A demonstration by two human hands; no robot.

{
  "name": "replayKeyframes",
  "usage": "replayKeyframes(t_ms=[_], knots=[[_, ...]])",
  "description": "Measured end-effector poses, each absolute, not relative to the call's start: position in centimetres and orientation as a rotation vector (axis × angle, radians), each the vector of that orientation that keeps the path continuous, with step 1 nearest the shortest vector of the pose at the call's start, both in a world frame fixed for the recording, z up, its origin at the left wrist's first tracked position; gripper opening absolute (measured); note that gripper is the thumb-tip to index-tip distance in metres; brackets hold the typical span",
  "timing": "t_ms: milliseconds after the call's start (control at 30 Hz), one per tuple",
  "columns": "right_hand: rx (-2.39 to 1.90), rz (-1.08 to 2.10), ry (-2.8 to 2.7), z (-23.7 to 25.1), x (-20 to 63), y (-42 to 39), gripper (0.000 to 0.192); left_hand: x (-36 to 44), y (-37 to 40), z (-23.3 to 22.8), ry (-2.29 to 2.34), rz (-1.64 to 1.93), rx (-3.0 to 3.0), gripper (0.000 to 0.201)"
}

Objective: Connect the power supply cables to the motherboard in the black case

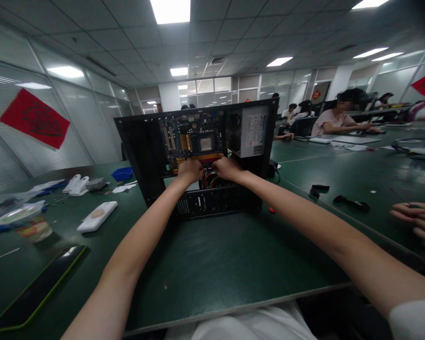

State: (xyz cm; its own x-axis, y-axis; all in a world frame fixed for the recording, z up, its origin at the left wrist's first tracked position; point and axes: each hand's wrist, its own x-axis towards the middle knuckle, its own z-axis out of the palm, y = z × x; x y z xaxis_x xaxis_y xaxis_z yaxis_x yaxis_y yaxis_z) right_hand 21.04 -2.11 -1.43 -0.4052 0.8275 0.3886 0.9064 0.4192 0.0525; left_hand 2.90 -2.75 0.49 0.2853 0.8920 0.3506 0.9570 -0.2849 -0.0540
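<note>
While both arms stretch forward across the green tabletop (212, 264), the open computer case (198, 160) stands upright near its far edge and serves as the landmark. Far to the left of the case lies one dark tablet (35, 290) with a green rim, beyond it one plastic-wrapped bowl (23, 219), then one white oblong device (97, 216), two white pieces (77, 185) side by side and one small blue tray (122, 174) just left of the case. Inside the case sits one circuit board (194, 137), with one grey power supply box (250, 132) to its right. The left hand (190, 171) is curled shut at the board's lower edge; what its grip holds I cannot tell. The right hand (226, 168), just beside it, is likewise closed, over a bundle of red and black wires (210, 180); whether it pinches them is not clear. Right of the case lie two black parts (318, 190) well apart from each other, and another person's hand (416, 222) rests at the tabletop's right edge.
</note>
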Motion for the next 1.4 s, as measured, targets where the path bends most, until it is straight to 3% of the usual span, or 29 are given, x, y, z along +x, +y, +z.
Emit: replayKeyframes(t_ms=[500,1400], knots=[[-1.465,-0.379,-2.37,-1.2,21.2,-2.9,0.034,2.2,-3.4,0.4,-1.574,-0.354,-2.382,0.035],[-1.413,-0.369,-2.365,-1.6,21.5,-2.3,0.031,2.0,-2.9,-0.1,-1.609,-0.403,-2.274,0.028]])
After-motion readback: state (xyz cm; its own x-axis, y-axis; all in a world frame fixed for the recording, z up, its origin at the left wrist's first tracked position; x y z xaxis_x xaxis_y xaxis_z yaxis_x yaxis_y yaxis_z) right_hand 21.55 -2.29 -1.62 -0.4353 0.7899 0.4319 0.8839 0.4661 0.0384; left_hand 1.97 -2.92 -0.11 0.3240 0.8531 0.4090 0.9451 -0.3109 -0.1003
